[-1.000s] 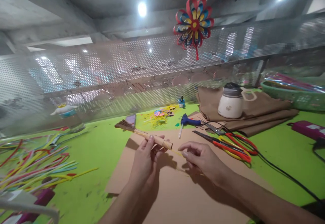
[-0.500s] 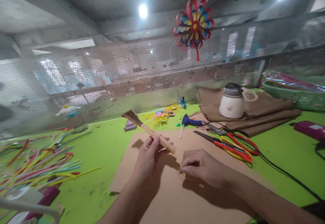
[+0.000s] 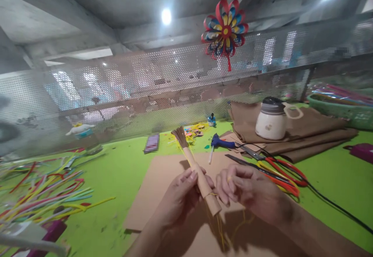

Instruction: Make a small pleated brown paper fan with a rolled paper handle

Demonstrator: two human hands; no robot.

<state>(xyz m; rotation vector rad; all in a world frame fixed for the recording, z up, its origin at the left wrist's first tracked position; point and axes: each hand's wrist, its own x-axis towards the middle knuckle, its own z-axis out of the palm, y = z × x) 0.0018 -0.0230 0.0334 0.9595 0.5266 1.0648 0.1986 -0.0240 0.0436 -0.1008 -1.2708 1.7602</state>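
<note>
My left hand [image 3: 180, 195] is wrapped round a small broom-like craft piece [image 3: 205, 187] of rolled tan paper, with a brown fringed tip at its far end. It tilts up and away from me over the cardboard sheet [image 3: 145, 191]. Close to its lower end, yellow string [image 3: 220, 231] goes round the roll, and loose ends dangle below. My right hand [image 3: 256, 191] is just right of the roll, fingers curled and pinching the string; its fingertips partly hide the grip.
Scissors [image 3: 279, 175] and a blue glue gun [image 3: 223, 142] lie right of the sheet. A white jug [image 3: 271, 123] stands on folded brown cloth [image 3: 317, 132]. Coloured pipe cleaners [image 3: 43, 191] are spread at left. Behind is a perforated panel [image 3: 131, 94], with a paper flower hanging [image 3: 225, 32].
The paper piece has turned more upright, and its fringed tip has swung right. My right hand has come up beside the roll, bringing the string round it.
</note>
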